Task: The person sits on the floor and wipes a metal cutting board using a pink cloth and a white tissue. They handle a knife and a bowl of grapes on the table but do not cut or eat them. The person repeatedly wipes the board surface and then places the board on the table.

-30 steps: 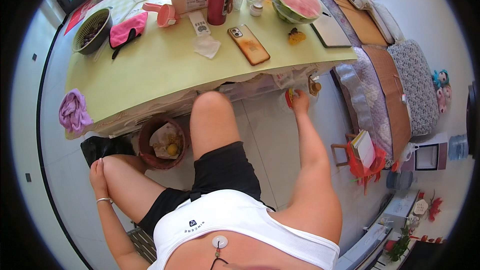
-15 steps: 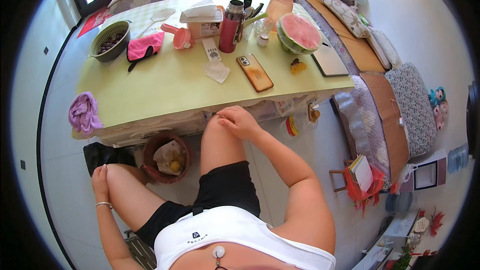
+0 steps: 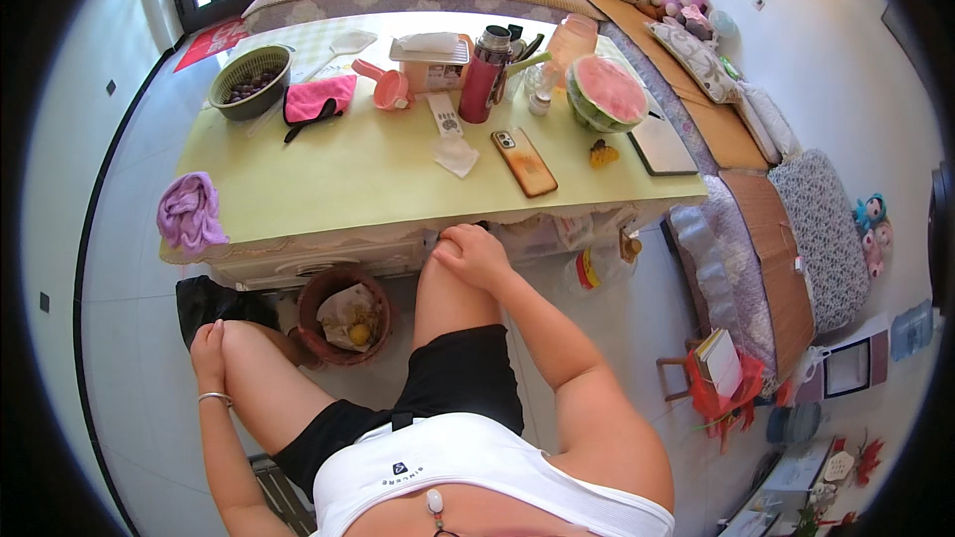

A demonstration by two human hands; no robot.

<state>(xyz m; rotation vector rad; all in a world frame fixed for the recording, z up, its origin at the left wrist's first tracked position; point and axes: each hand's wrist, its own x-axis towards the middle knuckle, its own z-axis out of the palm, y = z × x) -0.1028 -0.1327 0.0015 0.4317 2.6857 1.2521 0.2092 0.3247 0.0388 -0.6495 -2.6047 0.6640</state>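
My left hand [image 3: 209,353] rests on my left knee, its fingers together and lying over the knee. My right hand [image 3: 472,254] lies flat on my right knee, close to the front edge of the table [image 3: 328,174]. Neither hand holds anything. Nearest to my right hand on the tabletop are a phone in an orange-brown case [image 3: 527,165] and a crumpled tissue [image 3: 456,154] beside a white remote control [image 3: 444,115]. A purple cloth [image 3: 191,213] hangs over the table's left front corner. Between my legs and the table stands a brown bin [image 3: 313,343] with waste in it.
Farther back stand a basket of dark fruit [image 3: 214,94], a pink cloth [image 3: 328,94], a pink cup [image 3: 391,91], a tissue box [image 3: 438,78], a thermos [image 3: 481,80], a cut watermelon [image 3: 609,94] and a laptop [image 3: 665,149]. A plastic bottle [image 3: 589,270] is under the table's right side.
The whole view has shifted slightly, so the table and its things appear a little lower and farther right. My hands stay on my knees.
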